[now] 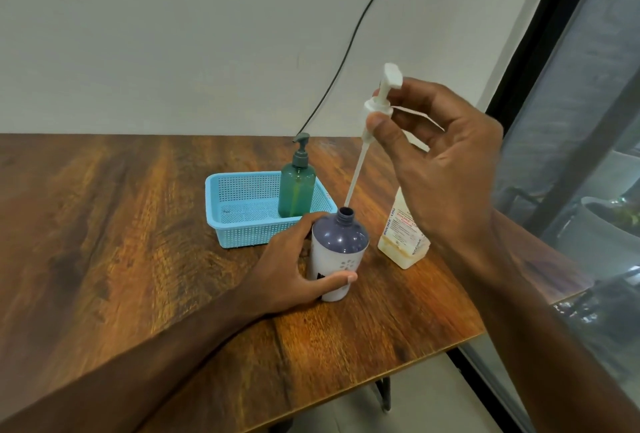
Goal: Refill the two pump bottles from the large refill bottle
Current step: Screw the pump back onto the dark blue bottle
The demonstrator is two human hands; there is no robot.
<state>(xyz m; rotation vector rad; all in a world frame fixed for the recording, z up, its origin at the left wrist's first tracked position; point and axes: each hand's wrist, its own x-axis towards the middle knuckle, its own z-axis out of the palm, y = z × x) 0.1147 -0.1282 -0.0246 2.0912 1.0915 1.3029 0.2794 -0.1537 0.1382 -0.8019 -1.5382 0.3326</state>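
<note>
White pump [381, 95] in right hand [446, 162], purple bottle [341, 237] in left hand [294, 273].

- Illumination: soft, even and moderately bright; the wall [173, 34] is lit uniformly, without hot spots.
- Shadows: faint and diffuse — only a soft dark patch on the table [121, 225] beneath the left hand [291, 273] and the purple bottle [337, 252] it grips.
- Glare: small pinpoint highlights on the bottle's shoulder; a dull sheen on the wood.
- Sharpness: slight blur on the right hand [446, 162] and the white pump [381, 100] it pinches.
- Distortion: wide-angle — the window frame [535, 52] leans at the right edge.
</note>
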